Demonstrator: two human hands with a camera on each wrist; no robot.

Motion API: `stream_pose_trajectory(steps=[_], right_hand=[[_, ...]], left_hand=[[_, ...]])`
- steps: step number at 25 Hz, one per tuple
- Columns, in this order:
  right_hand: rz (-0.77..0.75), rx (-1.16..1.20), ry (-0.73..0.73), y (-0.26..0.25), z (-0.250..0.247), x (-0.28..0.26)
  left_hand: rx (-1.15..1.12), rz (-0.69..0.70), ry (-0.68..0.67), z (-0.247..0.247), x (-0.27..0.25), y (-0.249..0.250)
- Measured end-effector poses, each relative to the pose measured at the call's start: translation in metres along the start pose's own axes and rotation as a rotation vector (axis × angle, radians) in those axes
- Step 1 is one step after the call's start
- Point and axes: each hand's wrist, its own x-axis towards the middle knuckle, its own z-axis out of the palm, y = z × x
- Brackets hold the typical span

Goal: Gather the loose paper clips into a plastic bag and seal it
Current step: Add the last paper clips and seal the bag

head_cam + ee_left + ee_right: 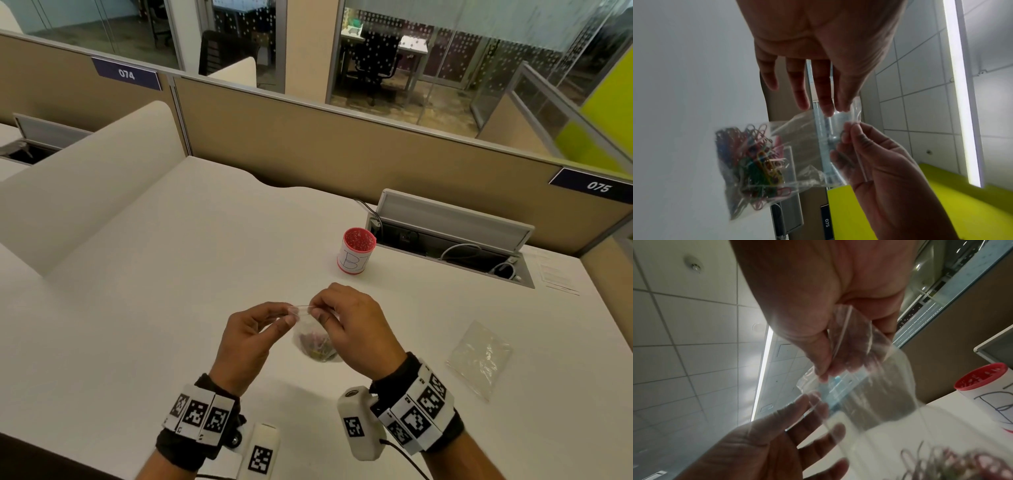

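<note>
A small clear plastic bag (310, 330) hangs above the white desk (171, 274) between both hands. Coloured paper clips (756, 162) lie bunched in its bottom. My left hand (291, 313) pinches the left end of the bag's top edge between thumb and forefinger, with the other fingers fairly straight. My right hand (315, 310) pinches the top strip just beside it. In the right wrist view the right hand (826, 374) grips the strip, and the left hand (813, 404) shows through the plastic. Whether the strip is pressed closed cannot be told.
A white cup with a red rim (358, 251) stands beyond the hands. A spare clear bag (479, 358) lies flat on the desk to the right. An open cable tray (452, 240) with wires sits at the back right, under the tan partition (308, 147).
</note>
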Motion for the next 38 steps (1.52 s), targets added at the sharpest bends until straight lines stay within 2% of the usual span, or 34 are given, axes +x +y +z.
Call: stream_pose_trajectory(steps=[6,11,15,19,27,34,38], right_hand=[[-0.015,0.106,-0.022,0.006,-0.002,-0.003],[-0.006,0.202,-0.029,0.011,0.001,-0.009],[-0.042,0.152,-0.018,0.011,0.008,-0.012],[-0.067,0.213,0.085,0.009,0.015,-0.01],[-0.069,0.192,0.146,0.004,0.021,-0.008],[-0.106,0.063,0.085,0.006,0.024,-0.009],[-0.127,0.041,0.101,0.008,0.023,-0.011]], left_hand=[[0.013,0.062,0.008,0.004,-0.004,-0.004],[0.089,0.176,0.014,0.007,-0.005,-0.002],[0.196,0.244,0.027,0.008,-0.005,0.0],[0.243,0.239,0.019,0.007,-0.005,-0.002],[0.28,0.235,0.027,0.009,-0.007,0.0],[0.331,0.266,0.047,0.008,-0.006,-0.001],[0.337,0.281,0.044,0.009,-0.007,0.001]])
